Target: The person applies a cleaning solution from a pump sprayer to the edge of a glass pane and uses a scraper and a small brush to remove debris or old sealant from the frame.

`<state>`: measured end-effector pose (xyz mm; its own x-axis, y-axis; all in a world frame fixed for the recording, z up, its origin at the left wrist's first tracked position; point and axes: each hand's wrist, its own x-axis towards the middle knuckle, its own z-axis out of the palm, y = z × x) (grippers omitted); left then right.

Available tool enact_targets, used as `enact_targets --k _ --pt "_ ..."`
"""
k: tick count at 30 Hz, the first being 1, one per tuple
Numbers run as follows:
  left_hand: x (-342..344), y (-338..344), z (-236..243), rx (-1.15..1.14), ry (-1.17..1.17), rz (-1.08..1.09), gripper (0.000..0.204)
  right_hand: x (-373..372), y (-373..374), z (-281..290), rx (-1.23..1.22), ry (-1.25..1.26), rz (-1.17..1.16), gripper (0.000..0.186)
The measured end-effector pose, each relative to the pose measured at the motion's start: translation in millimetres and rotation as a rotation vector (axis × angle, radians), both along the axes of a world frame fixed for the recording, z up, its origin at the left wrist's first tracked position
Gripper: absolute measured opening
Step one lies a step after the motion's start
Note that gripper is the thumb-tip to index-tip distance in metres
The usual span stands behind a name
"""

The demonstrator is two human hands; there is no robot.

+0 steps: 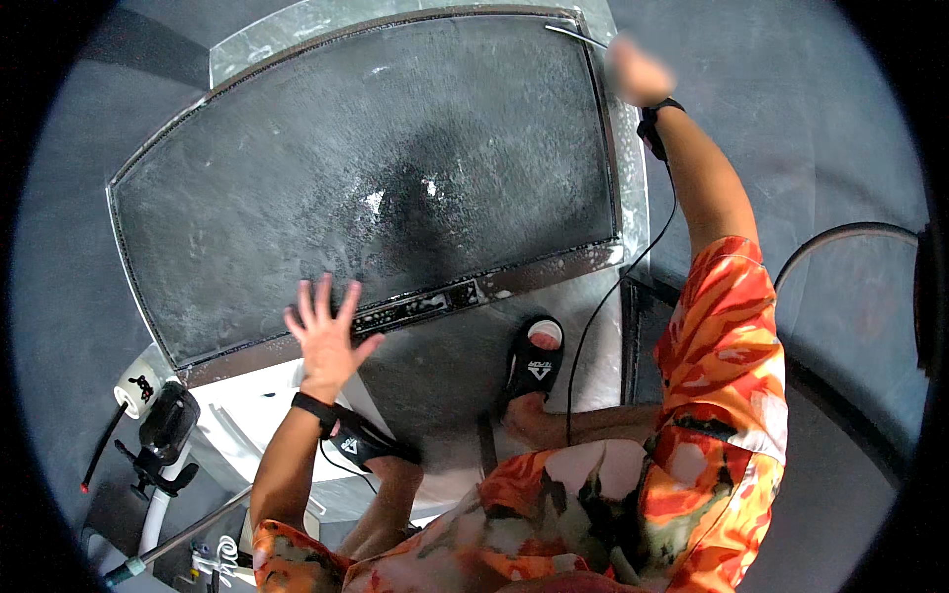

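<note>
A large dark panel (297, 158) with a dark rim lies in front of me, wet and streaked with pale foam. My left hand (326, 341) is spread with fingers apart at the panel's near edge; nothing is in it. Beyond the panel's far right corner, my right hand (643, 71) is smeared by blur but looks closed round one end of a thin silvery strip (575, 36). The strip's other end reaches over that corner of the panel. Its held end is hidden in my hand, so its kind is unclear.
A slotted black strip (415, 309) runs along the panel's near border. Left of my left arm are a black spray-gun-like tool (168, 425), a white roll-shaped thing (138, 385) and a metal pole (193, 534). A thin black cable (593, 321) hangs from my right wrist; a thick hose (850, 232) curves at right.
</note>
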<state>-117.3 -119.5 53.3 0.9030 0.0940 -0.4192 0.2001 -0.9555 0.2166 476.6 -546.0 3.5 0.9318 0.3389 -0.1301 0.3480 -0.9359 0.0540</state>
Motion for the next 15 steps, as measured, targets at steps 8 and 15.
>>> enact_targets --k 8,15 --pt "-31 36 -27 0.012 0.178 0.113 0.121 27 -6 -28 -0.056 -0.232 0.015 0.031" --pt "-23 41 -27 0.003 0.180 0.094 0.120 28 86 -17 0.076 -0.043 0.168 0.032"
